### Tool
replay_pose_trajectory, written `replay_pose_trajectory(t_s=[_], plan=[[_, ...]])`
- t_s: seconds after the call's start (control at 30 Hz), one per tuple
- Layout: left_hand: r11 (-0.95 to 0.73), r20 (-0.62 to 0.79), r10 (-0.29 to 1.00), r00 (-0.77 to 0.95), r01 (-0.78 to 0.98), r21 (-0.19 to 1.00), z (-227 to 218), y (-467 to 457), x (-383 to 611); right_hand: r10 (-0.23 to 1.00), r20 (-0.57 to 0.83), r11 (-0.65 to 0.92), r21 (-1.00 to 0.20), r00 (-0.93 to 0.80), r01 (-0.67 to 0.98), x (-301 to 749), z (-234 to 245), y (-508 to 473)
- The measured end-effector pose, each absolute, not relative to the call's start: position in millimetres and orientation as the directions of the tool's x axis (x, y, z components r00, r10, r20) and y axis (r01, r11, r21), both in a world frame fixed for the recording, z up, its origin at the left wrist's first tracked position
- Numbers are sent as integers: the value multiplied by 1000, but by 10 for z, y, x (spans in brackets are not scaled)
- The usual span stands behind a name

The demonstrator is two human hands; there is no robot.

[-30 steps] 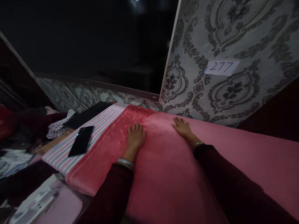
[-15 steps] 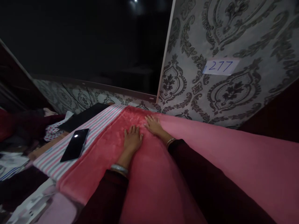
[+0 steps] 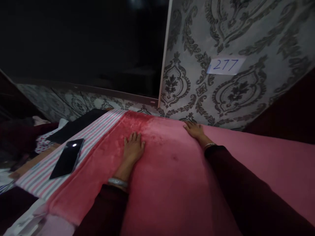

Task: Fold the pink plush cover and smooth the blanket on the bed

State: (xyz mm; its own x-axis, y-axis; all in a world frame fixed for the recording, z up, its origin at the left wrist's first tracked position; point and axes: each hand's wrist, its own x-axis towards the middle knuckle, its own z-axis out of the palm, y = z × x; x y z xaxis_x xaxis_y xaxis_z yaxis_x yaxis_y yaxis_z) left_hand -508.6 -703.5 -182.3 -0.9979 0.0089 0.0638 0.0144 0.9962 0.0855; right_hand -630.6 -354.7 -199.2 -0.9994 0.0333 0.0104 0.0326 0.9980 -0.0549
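A plush pink-red blanket lies spread across the surface in front of me, its pile darker on the left and lighter towards the right. My left hand rests flat on the darker part, fingers stretched out. Farther right, my right hand lies flat near the blanket's far edge by the wall, its fingers also extended. Neither hand holds anything. Left of my left hand, a black smartphone lies face up on a striped cloth in pink, grey and white.
A large dark television screen stands behind the far edge. Patterned wallpaper carries a paper label reading 277. A flat black object lies beyond the phone, and clothes are piled at the left.
My right hand has slid right across the blanket, away from my left hand, leaving lighter pile behind it. My left hand stays in about the same spot. The view has shifted slightly.
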Motion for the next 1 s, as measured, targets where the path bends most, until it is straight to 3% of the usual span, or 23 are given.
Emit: replay_pose_trajectory(t_s=[0.17,0.37,0.43,0.47,0.57,0.67,0.73,0.8,0.9,1.0], plan=[[997,94,27,-995,34,75,-1831,-7046,-5122,397,-4,912,-108,-918,395,-5393,-2017,-2207],[991,154,49,-987,67,117,-1816,-7052,-5155,754,60,651,-206,-654,731,-4028,-1962,-1210],[983,184,71,-980,100,153,-1799,-7063,-5160,754,105,655,-180,-648,734,-3779,-1897,-1371],[976,204,87,-975,124,177,-1788,-7066,-5159,699,117,715,-156,-706,681,-3705,-1869,-1553],[944,253,147,-956,212,253,-1726,-7050,-5127,334,107,940,-115,-937,322,-3615,-1859,-2323],[925,241,205,-949,268,269,-1620,-6992,-5013,22,35,993,-119,-999,18,-3538,-1932,-2995],[926,219,228,-949,281,252,-1551,-6955,-4888,-64,-4,991,-115,-998,-63,-3396,-1978,-3153],[926,177,258,-950,295,237,-1510,-6947,-4744,15,-25,996,-90,-1000,17,-3180,-2011,-3023],[927,72,290,-954,299,226,-1513,-7040,-4516,291,-4,955,-53,-957,291,-2764,-2049,-2456],[940,-2,268,-963,262,217,-1561,-7260,-4263,486,-11,871,-84,-874,485,-2265,-2062,-1849]])
